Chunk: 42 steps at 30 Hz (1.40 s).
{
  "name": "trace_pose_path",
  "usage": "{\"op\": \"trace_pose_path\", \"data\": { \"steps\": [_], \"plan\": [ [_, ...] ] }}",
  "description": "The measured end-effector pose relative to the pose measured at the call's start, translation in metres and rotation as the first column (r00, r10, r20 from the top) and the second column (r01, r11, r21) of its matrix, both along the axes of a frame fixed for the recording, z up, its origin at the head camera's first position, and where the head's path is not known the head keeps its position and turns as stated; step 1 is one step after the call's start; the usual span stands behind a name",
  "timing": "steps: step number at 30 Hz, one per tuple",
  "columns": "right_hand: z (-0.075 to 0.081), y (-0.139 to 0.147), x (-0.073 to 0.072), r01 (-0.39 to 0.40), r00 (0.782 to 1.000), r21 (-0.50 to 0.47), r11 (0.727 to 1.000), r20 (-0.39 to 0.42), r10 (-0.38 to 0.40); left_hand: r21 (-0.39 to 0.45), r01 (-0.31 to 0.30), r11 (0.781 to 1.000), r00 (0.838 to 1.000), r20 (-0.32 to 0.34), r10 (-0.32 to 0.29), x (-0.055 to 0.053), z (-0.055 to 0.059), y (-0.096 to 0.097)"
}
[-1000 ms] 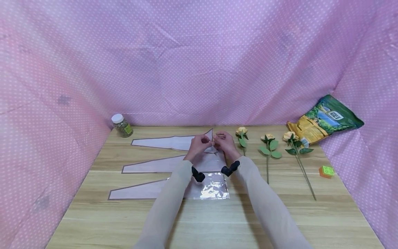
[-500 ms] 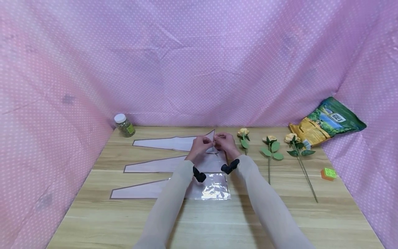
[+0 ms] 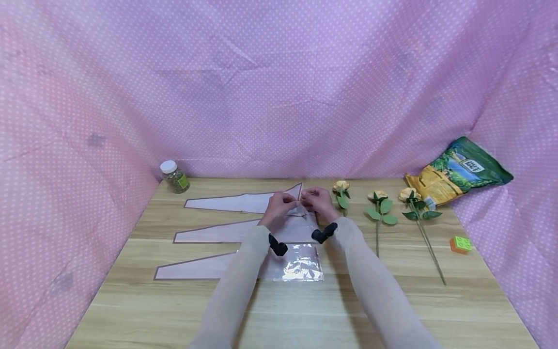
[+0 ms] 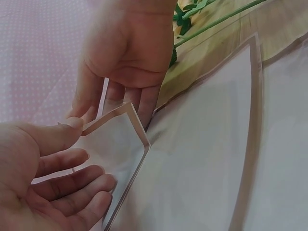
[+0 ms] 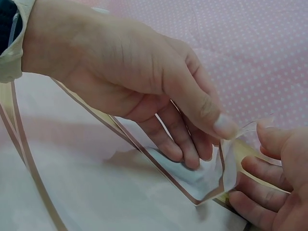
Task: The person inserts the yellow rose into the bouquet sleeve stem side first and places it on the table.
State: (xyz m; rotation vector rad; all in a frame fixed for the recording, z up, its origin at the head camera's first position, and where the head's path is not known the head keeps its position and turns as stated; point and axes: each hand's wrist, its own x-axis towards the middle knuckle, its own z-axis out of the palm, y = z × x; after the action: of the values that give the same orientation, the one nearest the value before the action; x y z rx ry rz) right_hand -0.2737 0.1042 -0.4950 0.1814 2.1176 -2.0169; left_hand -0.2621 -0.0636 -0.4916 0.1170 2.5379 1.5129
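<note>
Three tapered white flower sleeves with brown borders lie side by side, narrow ends to the left. At the wide end of the farthest sleeve [image 3: 226, 202], both hands meet, and a corner of it is lifted. My left hand [image 3: 278, 207] pinches the edge between thumb and fingers; in the right wrist view this left hand [image 5: 120, 72] reaches in from the left. Opposite it, my right hand [image 3: 319, 202] pinches clear film at the same edge, its thumb facing the left thumb. The left wrist view has the right hand [image 4: 127, 48] above, its fingertips partly behind the film.
The middle sleeve [image 3: 209, 232] and nearest sleeve [image 3: 192, 269] lie on the wooden table [image 3: 305, 315]. To the right are a yellow rose [image 3: 341, 186], two more roses, a toy block [image 3: 460, 244] and a green-yellow bag [image 3: 462, 167]. A white-capped jar [image 3: 175, 177] stands at back left.
The head view has shifted slightly. Both hands stay at the far sleeve's wide end, with only small finger movements and the lifted corner still raised.
</note>
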Motion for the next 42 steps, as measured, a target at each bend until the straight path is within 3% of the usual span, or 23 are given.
{"op": "trace_pose_path", "data": {
  "steps": [9,17,26,30,34,42],
  "plan": [
    [0.001,0.002,-0.001,0.013,1.0,0.053,0.999,-0.001,-0.013,-0.015,-0.012,1.0,1.0,0.012,0.012,-0.001,0.001,0.001],
    [0.003,-0.003,0.0,-0.051,0.998,0.217,0.975,-0.017,0.056,-0.102,-0.069,0.992,0.993,-0.105,0.059,0.003,0.004,0.01],
    [0.005,-0.001,0.0,-0.031,0.999,0.27,0.962,-0.004,0.034,-0.275,-0.224,0.935,0.955,-0.252,0.155,0.014,0.009,0.034],
    [0.004,0.002,-0.001,-0.032,0.999,0.293,0.956,-0.017,0.039,-0.252,-0.249,0.935,0.952,-0.243,0.188,0.016,0.007,0.034],
    [0.003,0.005,-0.002,-0.005,0.998,0.319,0.948,-0.061,0.026,-0.183,-0.249,0.951,0.955,-0.212,0.209,0.015,0.003,0.03],
    [-0.002,0.009,-0.005,0.045,0.99,0.435,0.899,-0.14,0.018,-0.05,-0.21,0.976,0.973,-0.11,0.204,0.011,-0.002,0.021]
  ]
}}
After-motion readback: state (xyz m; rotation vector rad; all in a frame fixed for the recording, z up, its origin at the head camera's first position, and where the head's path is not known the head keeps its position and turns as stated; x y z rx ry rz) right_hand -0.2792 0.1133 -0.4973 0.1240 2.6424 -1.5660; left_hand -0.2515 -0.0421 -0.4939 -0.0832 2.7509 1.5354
